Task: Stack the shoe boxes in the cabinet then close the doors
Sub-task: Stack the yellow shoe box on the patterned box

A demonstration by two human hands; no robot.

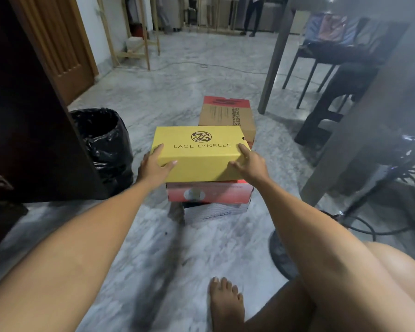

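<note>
Fingers of both hands (left hand [155, 165], right hand [249, 161]) grip yellow box [199, 154]

Top shoe box [199, 152] sits on a stack of two more: middle box [210, 193] under it, bottom box [213, 213] on the floor [177, 248]. My left hand [153, 165] is at the top box's left end, my right hand [248, 161] at its right end, thumbs on the lid. A fourth box [227, 113] lies on the floor just behind the stack. Lined bin [103, 144] stands left of the stack, beside the cabinet door [34, 116] at far left. Table leg [274, 61] and chairs [333, 68] behind right. My foot [225, 305] is before the stack.
</note>
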